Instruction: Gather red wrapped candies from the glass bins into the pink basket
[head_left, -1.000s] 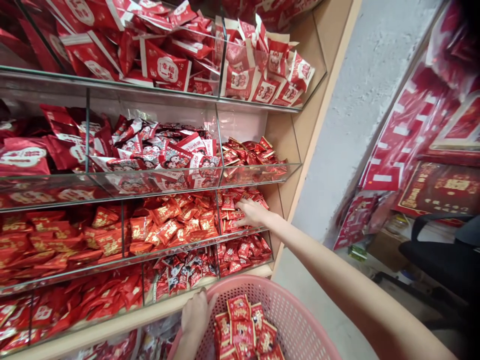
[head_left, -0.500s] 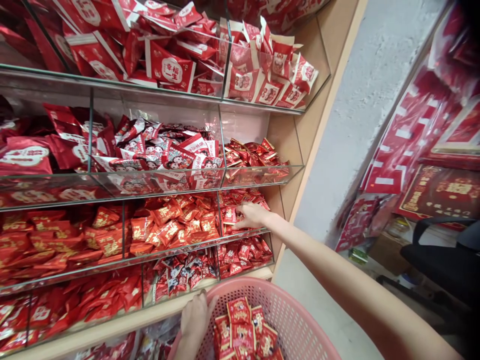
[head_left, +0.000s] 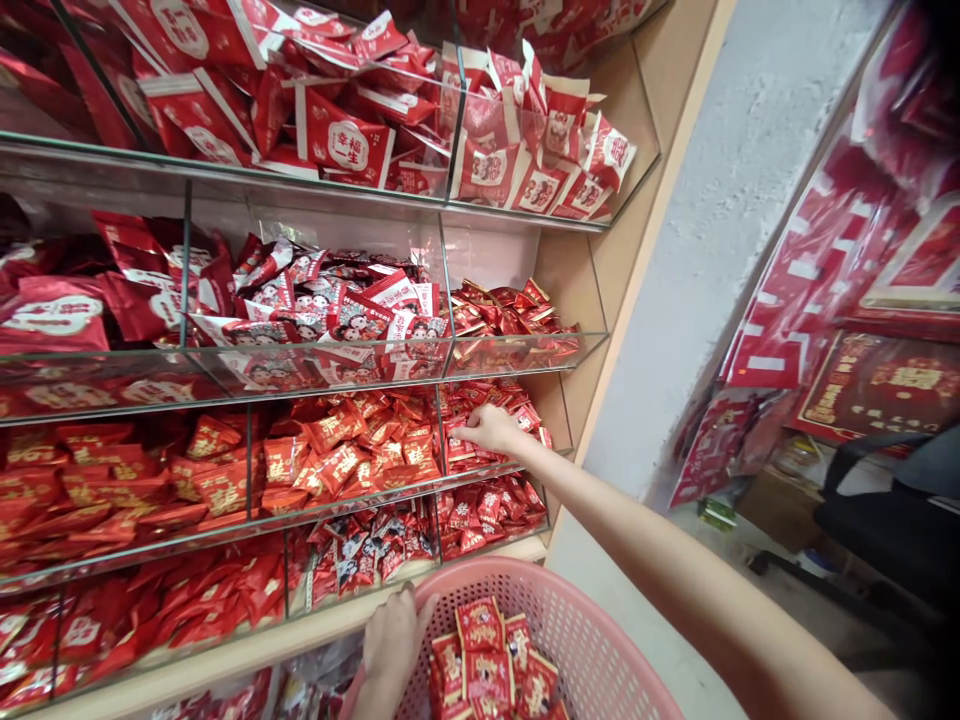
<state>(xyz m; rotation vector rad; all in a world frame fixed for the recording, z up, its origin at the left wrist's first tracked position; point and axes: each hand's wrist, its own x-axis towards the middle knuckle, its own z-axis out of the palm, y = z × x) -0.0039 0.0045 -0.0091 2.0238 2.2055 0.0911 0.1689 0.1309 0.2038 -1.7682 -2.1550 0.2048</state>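
My left hand (head_left: 391, 640) is closed over the near left rim of a pink perforated plastic basket (head_left: 600, 625). Inside the basket lies a small pile of red and gold candy packets (head_left: 487, 675). My right hand (head_left: 493, 430) reaches into the right-end compartment of a lower shelf, its fingers bent down onto small red candy packets (head_left: 465, 455). Its fingers look drawn together; whatever they hold is hidden by the hand and the packets.
Glass-divided shelves (head_left: 337, 385) of red packets fill the left and middle. A wooden side panel (head_left: 637, 240) borders a pale wall (head_left: 720, 200) on the right. Beyond hang red wrapped goods (head_left: 817, 250), with a black chair (head_left: 885, 490) beneath. A wooden ledge (head_left: 202, 650) runs beside the basket.
My right hand has shifted slightly within the same compartment, and the packet that stood up at its fingertips no longer shows there. My left hand stays on the basket rim.
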